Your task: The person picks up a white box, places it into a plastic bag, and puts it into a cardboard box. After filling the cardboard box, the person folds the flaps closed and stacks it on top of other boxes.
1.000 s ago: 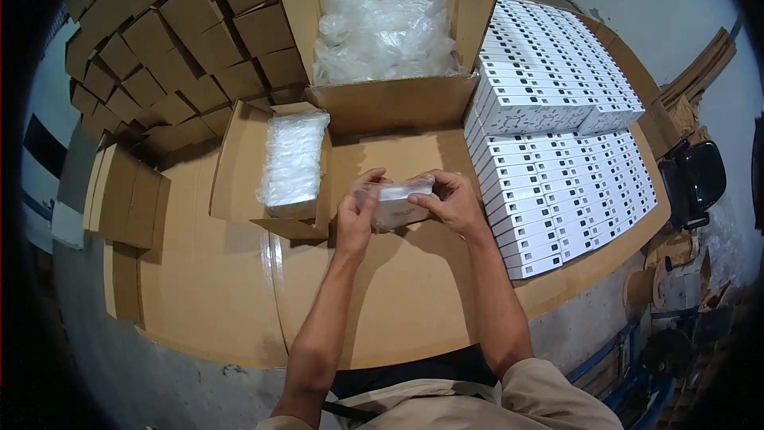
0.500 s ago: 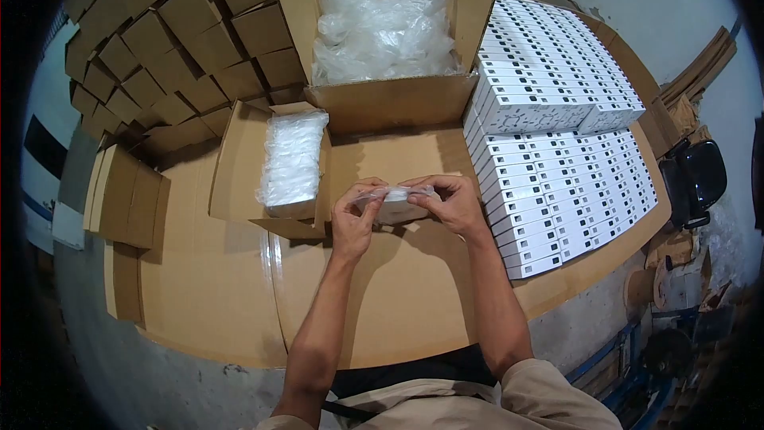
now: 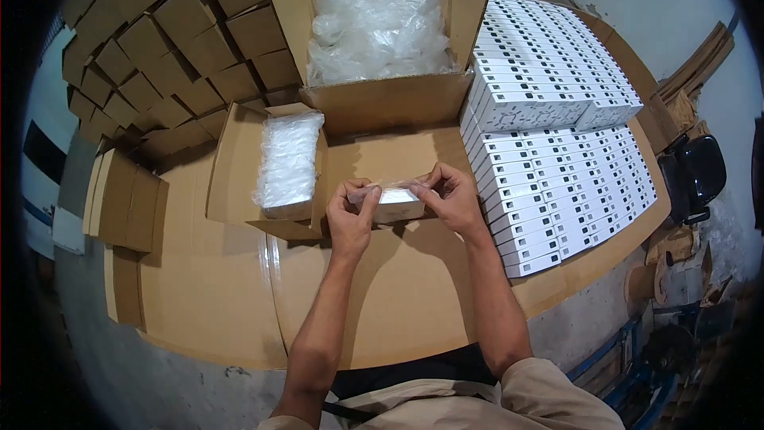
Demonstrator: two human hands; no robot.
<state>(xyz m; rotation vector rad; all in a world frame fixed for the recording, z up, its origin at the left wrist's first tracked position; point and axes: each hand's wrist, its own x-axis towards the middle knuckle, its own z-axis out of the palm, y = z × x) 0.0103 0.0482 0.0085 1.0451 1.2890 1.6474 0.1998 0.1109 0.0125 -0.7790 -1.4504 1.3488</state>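
A small white box (image 3: 399,211) in a clear plastic bag (image 3: 391,186) hangs between my two hands over the cardboard surface. My left hand (image 3: 350,213) is closed, with thumb and fingers pinching the left side of the bag's upper edge. On the other side, my right hand (image 3: 452,201) pinches the bag's upper right part. The box's lit front face shows below the fingers. To the left, an open carton (image 3: 231,163) holds a row of bagged white boxes (image 3: 288,161).
Behind my hands stands a large carton (image 3: 390,107) full of clear plastic bags (image 3: 382,24). Many white boxes (image 3: 549,135) are stacked in rows on the right. Brown cartons (image 3: 151,40) are piled at the back left, and folded ones (image 3: 123,203) stand at the left edge.
The bag's upper edge is now drawn flatter across the box, and more of the box's white face shows. My right hand has moved up slightly, with its fingers still pinching.
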